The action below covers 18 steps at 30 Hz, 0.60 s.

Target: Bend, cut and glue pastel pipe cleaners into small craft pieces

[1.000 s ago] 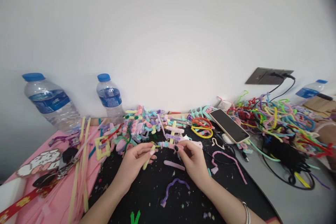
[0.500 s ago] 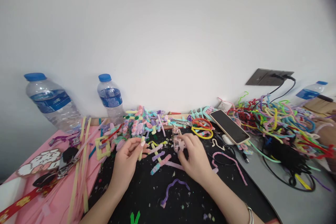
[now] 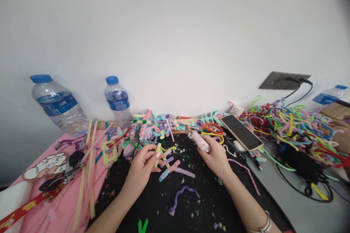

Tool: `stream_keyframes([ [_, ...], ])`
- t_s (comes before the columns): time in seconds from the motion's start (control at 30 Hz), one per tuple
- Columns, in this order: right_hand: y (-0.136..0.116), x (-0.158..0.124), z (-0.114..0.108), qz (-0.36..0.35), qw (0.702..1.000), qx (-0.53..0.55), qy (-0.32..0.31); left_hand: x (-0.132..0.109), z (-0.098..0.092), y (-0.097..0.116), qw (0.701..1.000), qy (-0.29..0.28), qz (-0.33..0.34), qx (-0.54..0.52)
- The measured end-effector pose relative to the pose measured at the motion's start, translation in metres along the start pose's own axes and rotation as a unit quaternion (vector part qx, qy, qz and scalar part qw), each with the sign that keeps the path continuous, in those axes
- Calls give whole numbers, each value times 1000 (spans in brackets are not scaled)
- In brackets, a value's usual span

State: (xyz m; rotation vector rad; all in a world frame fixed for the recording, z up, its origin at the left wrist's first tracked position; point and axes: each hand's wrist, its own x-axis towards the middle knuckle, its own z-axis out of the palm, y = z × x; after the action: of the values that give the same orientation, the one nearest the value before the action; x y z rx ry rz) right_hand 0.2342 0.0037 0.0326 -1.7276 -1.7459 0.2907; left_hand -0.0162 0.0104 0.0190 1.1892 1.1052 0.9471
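Note:
My left hand (image 3: 140, 167) is closed in a pinch on a short pale yellow pipe cleaner piece (image 3: 158, 149) above the black mat (image 3: 153, 204). My right hand (image 3: 217, 156) is wrapped round a pink-handled cutting tool (image 3: 200, 140) whose metal tip points toward the back. Between my hands lies a small figure of yellow, purple, pink and blue wrapped pipe cleaners (image 3: 168, 167), flat on the mat and touched by neither hand.
Two water bottles (image 3: 56, 103) (image 3: 118, 102) stand at the wall. A phone (image 3: 241, 131) lies right of the tool. Piles of pipe cleaners (image 3: 147, 127) (image 3: 295, 123) crowd the back. A purple pipe cleaner (image 3: 182, 193) and another person's hand (image 3: 339, 134) are nearby.
My right hand let go of the wrapped figure, which now lies on the mat, took up the pink-handled tool and moved it back and right. My left hand kept the yellow piece.

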Motion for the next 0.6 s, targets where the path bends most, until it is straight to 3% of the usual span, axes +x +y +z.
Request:
stream_keyframes([
  [0.2, -5, -10, 9, -49, 973, 208, -83, -3, 5, 1, 1000, -12, -13, 15],
  [0.6, -17, -14, 13, -80, 972, 181, -125, -3, 7, 2, 999, -7, -2, 35],
])
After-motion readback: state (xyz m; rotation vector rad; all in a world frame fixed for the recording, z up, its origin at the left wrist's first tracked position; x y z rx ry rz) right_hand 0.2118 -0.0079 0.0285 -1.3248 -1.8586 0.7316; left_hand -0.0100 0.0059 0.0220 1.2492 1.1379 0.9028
